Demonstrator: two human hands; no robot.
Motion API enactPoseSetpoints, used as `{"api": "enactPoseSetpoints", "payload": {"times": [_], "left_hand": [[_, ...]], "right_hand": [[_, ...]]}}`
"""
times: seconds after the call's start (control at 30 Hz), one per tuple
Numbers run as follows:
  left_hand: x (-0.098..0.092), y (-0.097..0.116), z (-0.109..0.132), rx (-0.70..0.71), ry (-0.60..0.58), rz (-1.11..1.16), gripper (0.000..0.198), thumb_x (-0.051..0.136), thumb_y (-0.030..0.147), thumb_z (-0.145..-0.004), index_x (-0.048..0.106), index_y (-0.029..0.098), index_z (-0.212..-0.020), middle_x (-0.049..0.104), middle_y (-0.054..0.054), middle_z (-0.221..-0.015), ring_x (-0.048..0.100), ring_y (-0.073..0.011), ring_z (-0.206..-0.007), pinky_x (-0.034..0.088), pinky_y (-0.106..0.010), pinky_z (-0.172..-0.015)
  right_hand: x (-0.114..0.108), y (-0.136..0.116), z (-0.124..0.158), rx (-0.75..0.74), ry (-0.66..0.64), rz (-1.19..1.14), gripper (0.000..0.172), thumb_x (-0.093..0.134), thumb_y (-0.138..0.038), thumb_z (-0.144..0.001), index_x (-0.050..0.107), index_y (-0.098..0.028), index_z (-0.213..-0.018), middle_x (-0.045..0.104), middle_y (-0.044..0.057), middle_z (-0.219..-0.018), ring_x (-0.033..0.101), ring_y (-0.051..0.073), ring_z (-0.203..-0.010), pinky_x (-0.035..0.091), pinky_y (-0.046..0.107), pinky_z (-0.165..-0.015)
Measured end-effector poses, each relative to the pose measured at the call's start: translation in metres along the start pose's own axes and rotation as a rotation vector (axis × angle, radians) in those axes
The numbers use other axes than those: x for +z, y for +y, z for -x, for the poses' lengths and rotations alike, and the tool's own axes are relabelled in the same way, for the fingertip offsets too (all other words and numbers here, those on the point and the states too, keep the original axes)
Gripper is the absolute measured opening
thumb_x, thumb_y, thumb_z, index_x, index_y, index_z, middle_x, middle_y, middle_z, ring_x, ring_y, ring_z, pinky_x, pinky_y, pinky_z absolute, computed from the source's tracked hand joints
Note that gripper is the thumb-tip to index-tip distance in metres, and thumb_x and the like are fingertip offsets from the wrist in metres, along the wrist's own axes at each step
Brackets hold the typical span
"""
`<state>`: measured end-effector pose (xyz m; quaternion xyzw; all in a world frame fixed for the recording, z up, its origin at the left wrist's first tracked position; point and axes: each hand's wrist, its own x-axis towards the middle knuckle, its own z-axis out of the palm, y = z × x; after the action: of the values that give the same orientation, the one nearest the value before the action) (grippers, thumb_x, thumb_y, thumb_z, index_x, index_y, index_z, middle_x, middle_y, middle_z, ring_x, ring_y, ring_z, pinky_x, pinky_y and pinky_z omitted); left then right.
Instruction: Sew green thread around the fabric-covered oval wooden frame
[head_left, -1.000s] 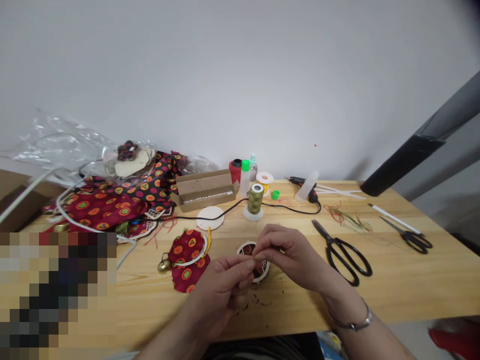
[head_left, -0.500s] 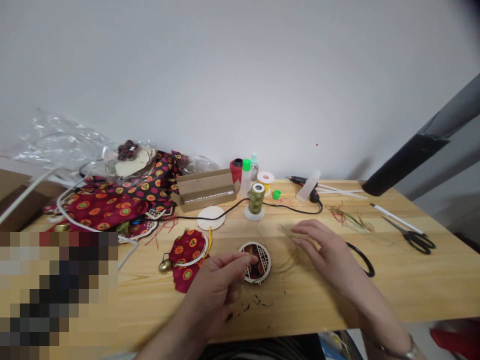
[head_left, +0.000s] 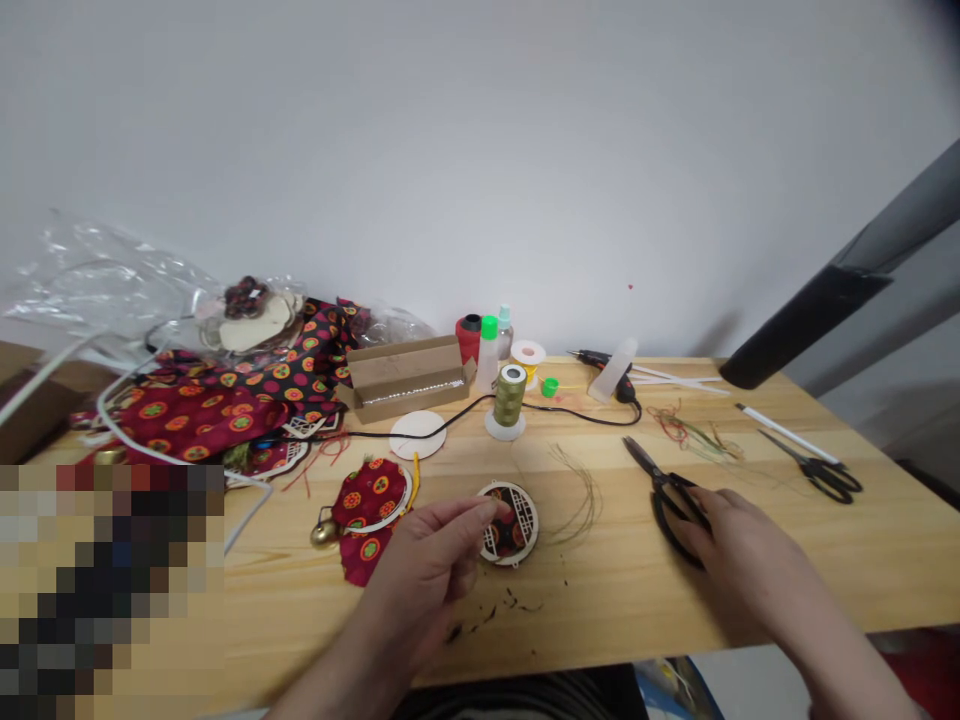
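My left hand [head_left: 442, 555] is closed in a pinch over the left edge of a round ornament [head_left: 526, 540] with a pale lattice rim and dark patterned cloth. What the fingertips hold, if anything, is hidden. Loose olive threads [head_left: 592, 500] curve across the table beside the ornament. Further right, my right hand [head_left: 739, 540] grips the handles of black scissors [head_left: 646, 458], whose blades point away to the upper left. Left of my left hand lies a red patterned cloth piece [head_left: 373, 492] with a pale ring edge and a brass bell [head_left: 325, 532].
An olive thread spool [head_left: 510, 400] stands on the table behind the ornament, near a cardboard box [head_left: 409, 378] and bottles. A black cable [head_left: 480, 415] crosses the back. Patterned fabric [head_left: 217, 400] is heaped at left. A second pair of scissors [head_left: 825, 478] lies at right.
My right hand has let go of the threads, which now lie on the table, and has moved right and down onto the black scissors. The left hand keeps its pinch.
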<state>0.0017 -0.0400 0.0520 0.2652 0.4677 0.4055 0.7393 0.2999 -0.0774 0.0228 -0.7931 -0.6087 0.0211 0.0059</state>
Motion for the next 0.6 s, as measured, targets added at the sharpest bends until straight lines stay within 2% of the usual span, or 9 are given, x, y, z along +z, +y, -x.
{"api": "enactPoseSetpoints", "payload": {"times": [0.13, 0.3, 0.5, 0.6], "left_hand": [[0.0000, 0.0013, 0.0017, 0.003, 0.013, 0.006, 0.030, 0.084, 0.037, -0.053, 0.075, 0.012, -0.065, 0.030, 0.010, -0.043, 0.017, -0.0020, -0.041, 0.010, -0.017, -0.038], [-0.0021, 0.0019, 0.0011, 0.019, 0.024, 0.025, 0.028, 0.084, 0.036, -0.053, 0.074, 0.013, -0.065, 0.030, 0.010, -0.044, 0.016, -0.0019, -0.042, 0.010, -0.016, -0.037], [-0.0020, 0.0029, 0.0006, 0.036, 0.020, 0.029, 0.028, 0.084, 0.035, -0.055, 0.075, 0.013, -0.069, 0.031, 0.011, -0.044, 0.017, -0.0016, -0.041, 0.010, -0.016, -0.038], [-0.0039, 0.0020, 0.0007, 0.053, 0.028, 0.029, 0.027, 0.083, 0.035, -0.056, 0.076, 0.013, -0.070, 0.033, 0.010, -0.044, 0.018, -0.0017, -0.041, 0.011, -0.016, -0.038]], "right_hand": [[0.0049, -0.0016, -0.0016, -0.001, -0.048, 0.069, 0.023, 0.047, -0.016, -0.082, 0.060, -0.010, -0.100, 0.063, 0.014, -0.090, 0.063, 0.029, -0.087, 0.049, 0.037, -0.077], [0.0087, 0.0022, -0.0024, 0.008, -0.012, 0.062, 0.035, 0.049, -0.015, -0.080, 0.057, -0.006, -0.113, 0.063, 0.019, -0.100, 0.063, 0.031, -0.094, 0.048, 0.039, -0.081], [0.0063, 0.0053, -0.0060, 0.047, -0.057, 0.024, 0.031, 0.048, -0.013, -0.076, 0.062, -0.007, -0.104, 0.065, 0.018, -0.093, 0.065, 0.030, -0.089, 0.050, 0.039, -0.078], [0.0024, 0.0065, -0.0061, 0.054, -0.010, -0.046, 0.032, 0.049, -0.016, -0.074, 0.061, -0.008, -0.102, 0.063, 0.017, -0.093, 0.065, 0.029, -0.084, 0.050, 0.039, -0.075]]}}
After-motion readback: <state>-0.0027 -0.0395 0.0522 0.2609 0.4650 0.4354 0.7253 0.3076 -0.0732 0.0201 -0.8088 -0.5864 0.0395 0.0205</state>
